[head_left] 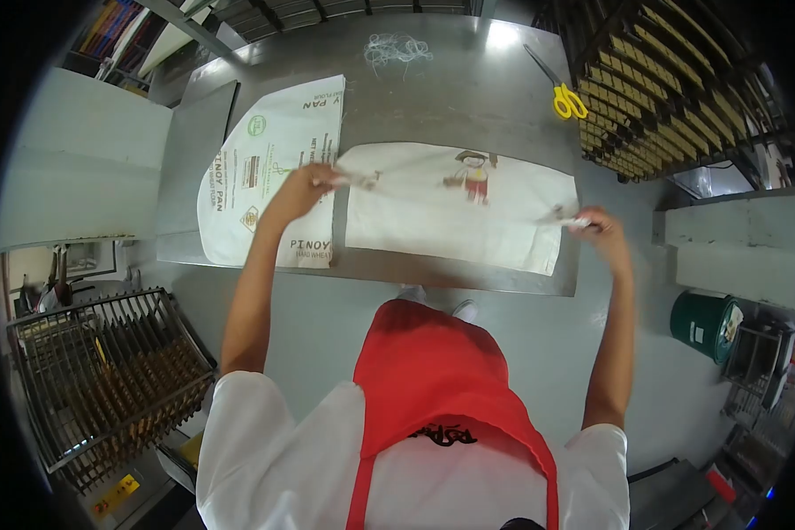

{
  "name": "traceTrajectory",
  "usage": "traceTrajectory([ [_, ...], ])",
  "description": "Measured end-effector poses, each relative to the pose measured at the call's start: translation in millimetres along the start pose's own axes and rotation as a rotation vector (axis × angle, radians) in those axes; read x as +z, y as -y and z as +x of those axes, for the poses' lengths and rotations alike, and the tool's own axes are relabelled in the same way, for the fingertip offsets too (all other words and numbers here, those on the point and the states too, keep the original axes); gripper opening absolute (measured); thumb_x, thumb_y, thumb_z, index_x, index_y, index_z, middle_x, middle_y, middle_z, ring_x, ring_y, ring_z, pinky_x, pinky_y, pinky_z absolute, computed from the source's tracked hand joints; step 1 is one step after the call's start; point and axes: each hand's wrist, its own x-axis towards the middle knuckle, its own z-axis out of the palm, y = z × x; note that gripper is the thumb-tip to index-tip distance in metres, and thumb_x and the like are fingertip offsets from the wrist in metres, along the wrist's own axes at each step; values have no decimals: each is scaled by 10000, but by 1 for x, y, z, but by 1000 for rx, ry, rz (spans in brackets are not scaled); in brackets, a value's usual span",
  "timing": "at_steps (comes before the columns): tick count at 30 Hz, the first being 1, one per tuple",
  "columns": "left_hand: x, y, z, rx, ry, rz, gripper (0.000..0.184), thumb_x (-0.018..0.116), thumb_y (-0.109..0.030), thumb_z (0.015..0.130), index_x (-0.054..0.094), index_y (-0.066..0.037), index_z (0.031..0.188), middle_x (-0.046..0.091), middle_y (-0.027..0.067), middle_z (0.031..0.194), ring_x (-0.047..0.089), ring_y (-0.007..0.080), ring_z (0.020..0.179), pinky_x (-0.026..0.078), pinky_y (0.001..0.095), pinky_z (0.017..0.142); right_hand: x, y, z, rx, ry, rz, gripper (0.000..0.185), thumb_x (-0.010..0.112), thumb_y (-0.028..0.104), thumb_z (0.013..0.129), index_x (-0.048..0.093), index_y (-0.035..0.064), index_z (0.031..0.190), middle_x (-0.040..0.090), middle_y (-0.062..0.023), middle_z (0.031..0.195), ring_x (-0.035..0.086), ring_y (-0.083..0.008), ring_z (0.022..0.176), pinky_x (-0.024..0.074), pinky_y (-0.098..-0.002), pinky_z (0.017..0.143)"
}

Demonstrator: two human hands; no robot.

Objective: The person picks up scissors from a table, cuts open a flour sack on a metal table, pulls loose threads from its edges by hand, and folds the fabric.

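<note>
A white printed sack (503, 221) lies lengthwise on the steel table, a figure in red printed on it. My left hand (305, 193) is closed on a blurred edge of white sack cloth near its left end. At the right end my right hand (602, 231) pinches another part of the cloth. The stretch between my hands is smeared by motion. To the left lies a second white sack (269, 177) with brown and green print, partly under my left forearm.
Yellow-handled scissors (569, 102) lie at the table's back right. A tangle of white thread (397, 53) sits at the back of the steel table (468, 97). Racks (106, 380) stand at left and upper right. A green bin (705, 327) is on the right.
</note>
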Motion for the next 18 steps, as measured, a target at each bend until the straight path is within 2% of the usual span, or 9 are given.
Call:
traceTrajectory([
  [2, 13, -3, -23, -114, 219, -7, 271, 700, -35, 844, 713, -25, 1115, 705, 182, 1090, 687, 300, 977, 523, 359, 849, 26, -24, -21, 18, 5, -11, 162, 804, 88, 757, 745, 73, 908, 564, -18, 943, 536, -110, 779, 460, -252, 712],
  [5, 38, -5, -42, -257, 266, 62, 233, 674, -32, 864, 723, -31, 1092, 708, 198, 1032, 692, 302, 913, 524, 355, 816, 47, -26, -43, 87, -54, -185, 206, 797, 91, 757, 760, 101, 960, 560, -38, 954, 532, -135, 750, 472, -270, 706],
  [9, 54, -13, -56, -291, 221, 69, 213, 669, -69, 881, 725, -29, 1082, 704, 220, 969, 689, 309, 890, 521, 342, 795, 55, -23, -59, 85, -153, -182, 206, 786, 98, 769, 765, 111, 974, 555, -55, 937, 527, -145, 733, 476, -282, 699],
  [11, 56, -13, -61, -233, 177, 91, 218, 695, -130, 878, 728, -32, 1069, 702, 197, 884, 680, 272, 772, 520, 340, 744, 54, -27, -60, 48, -153, -181, 211, 784, 115, 775, 763, 106, 984, 556, -57, 925, 527, -150, 724, 476, -288, 695],
  [12, 57, -12, -62, -233, 179, 90, 218, 695, -130, 878, 728, -32, 1069, 702, 197, 884, 680, 272, 772, 520, 340, 744, 52, -29, -61, 50, -153, -183, 211, 784, 115, 775, 763, 106, 984, 556, -57, 925, 527, -150, 724, 476, -288, 695],
  [14, 49, -21, -61, -346, 231, 120, 238, 733, -183, 861, 725, 7, 1004, 673, 180, 792, 642, 225, 647, 516, 359, 661, 49, -23, -60, 102, -59, -265, 205, 778, 142, 818, 752, 78, 1011, 588, -50, 962, 550, -116, 767, 479, -270, 723],
  [15, 47, -26, -61, -352, 227, 119, 238, 733, -183, 861, 725, 7, 1004, 673, 180, 792, 642, 225, 647, 516, 359, 661, 49, -27, -59, 99, -53, -265, 205, 778, 142, 818, 752, 78, 1011, 588, -50, 962, 550, -116, 767, 479, -270, 723],
  [17, 46, -38, -58, -542, 111, 129, 284, 772, -203, 833, 709, 50, 947, 651, 122, 722, 595, 162, 578, 501, 328, 569, 52, -30, -56, 43, -87, -129, 213, 779, 205, 832, 742, 56, 979, 579, -39, 849, 535, -132, 694, 479, -284, 664],
  [18, 51, -35, -59, -551, 104, 128, 284, 772, -203, 833, 709, 50, 947, 651, 122, 722, 595, 162, 578, 501, 328, 569, 52, -31, -54, 38, -77, -129, 213, 779, 205, 832, 742, 56, 979, 579, -39, 849, 535, -132, 694, 479, -284, 664],
])
